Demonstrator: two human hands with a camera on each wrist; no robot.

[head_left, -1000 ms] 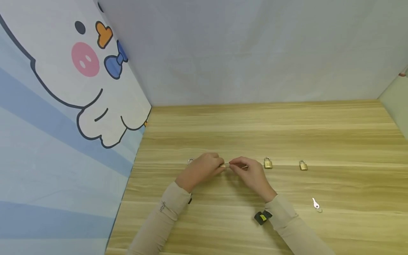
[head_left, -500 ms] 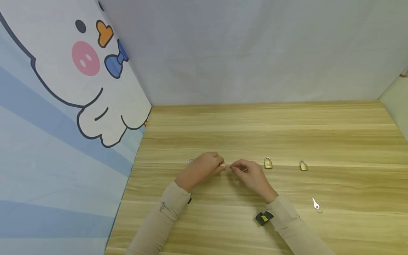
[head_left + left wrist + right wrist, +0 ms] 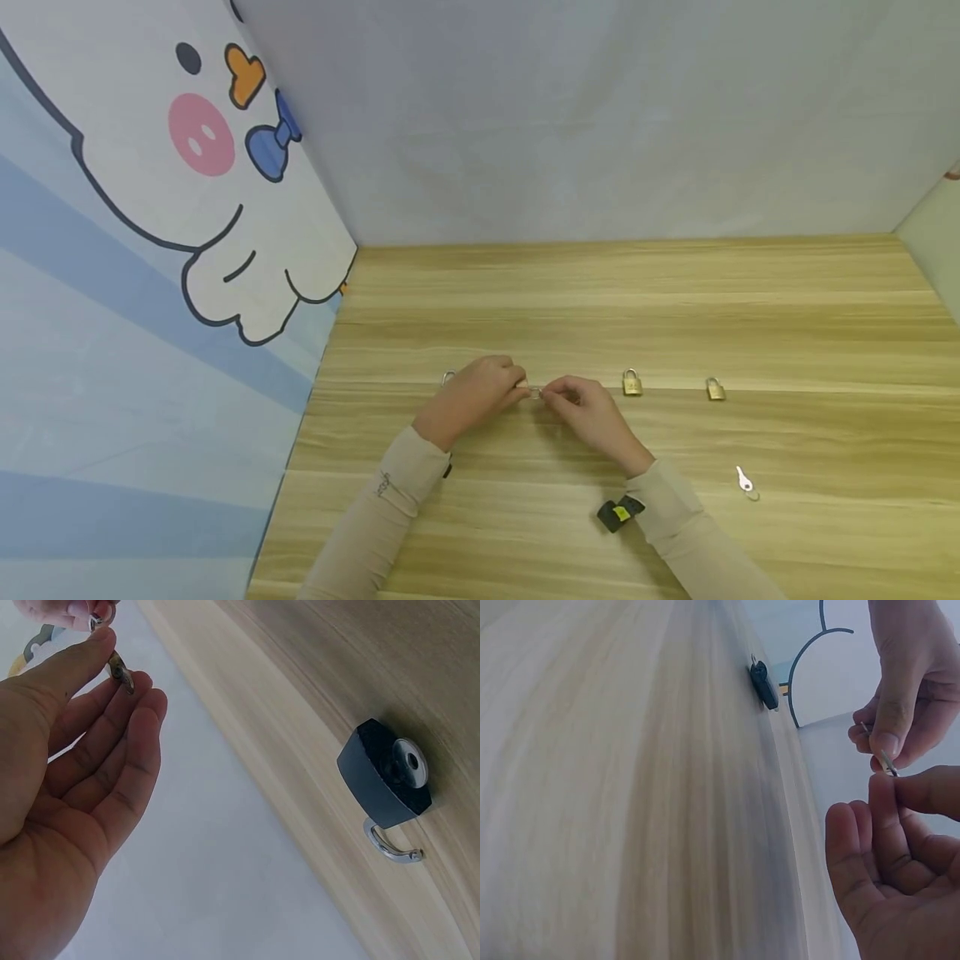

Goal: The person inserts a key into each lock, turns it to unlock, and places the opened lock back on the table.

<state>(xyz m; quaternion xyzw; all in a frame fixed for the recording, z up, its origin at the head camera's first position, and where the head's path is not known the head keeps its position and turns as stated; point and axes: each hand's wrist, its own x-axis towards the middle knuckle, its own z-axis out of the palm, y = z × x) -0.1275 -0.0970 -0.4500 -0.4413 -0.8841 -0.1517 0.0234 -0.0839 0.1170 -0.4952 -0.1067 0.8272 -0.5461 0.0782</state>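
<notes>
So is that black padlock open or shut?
Open: the left wrist view shows the black padlock with one end of its shackle free.

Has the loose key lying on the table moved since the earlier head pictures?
No. The key lies in the same spot on the table, below the rightmost padlock, with no visible shift against either.

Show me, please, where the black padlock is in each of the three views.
Head: left of centre; only its shackle seems to show, past the left hand.
Left wrist: the black padlock, right of centre.
Right wrist: upper part, slightly right of centre.
Shared landmark: the left hand.
</notes>
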